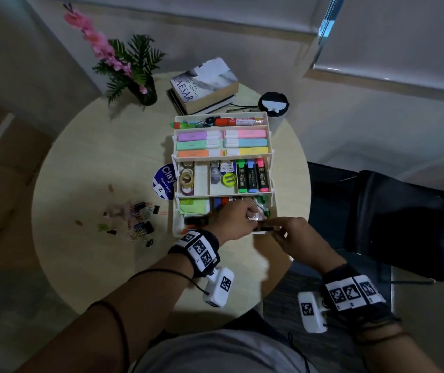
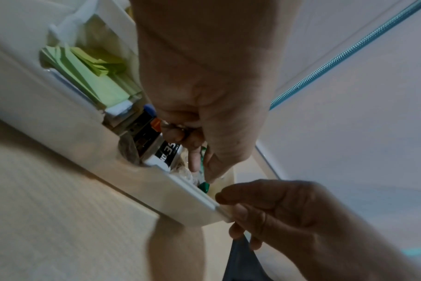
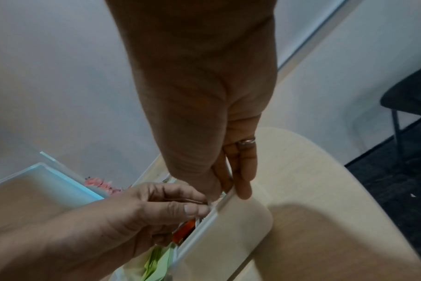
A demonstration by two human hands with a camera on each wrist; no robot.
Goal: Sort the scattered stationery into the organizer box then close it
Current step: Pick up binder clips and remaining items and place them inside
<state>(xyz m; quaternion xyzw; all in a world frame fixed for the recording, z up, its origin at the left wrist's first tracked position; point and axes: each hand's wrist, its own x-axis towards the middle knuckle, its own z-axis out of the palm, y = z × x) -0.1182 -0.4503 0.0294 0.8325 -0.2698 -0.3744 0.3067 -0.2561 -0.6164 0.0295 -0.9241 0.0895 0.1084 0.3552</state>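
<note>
The white tiered organizer box [image 1: 271,168] stands open on the round table [image 1: 94,162], its trays holding highlighters [image 1: 251,176], tape rolls and green sticky notes [image 1: 192,205]. My left hand [image 1: 242,214] reaches into the bottom compartment, fingers curled, pinching a crinkled clear packet [image 1: 257,216] with green in it. In the left wrist view the left hand [image 2: 201,171] is just inside the box's front wall [image 2: 132,180]. My right hand [image 1: 282,232] pinches the front right rim, fingers outside and thumb inside, as the right wrist view shows of the right hand [image 3: 231,190] and the box wall [image 3: 240,218]. Scattered binder clips and paper clips [image 1: 140,219] lie left of the box.
Stacked books [image 1: 204,84], a vase of flowers [image 1: 140,84] and a black cup [image 1: 273,103] stand behind the box. A round blue "Clay" sticker [image 1: 164,181] lies against its left side. A black chair [image 1: 403,219] is to the right of the table.
</note>
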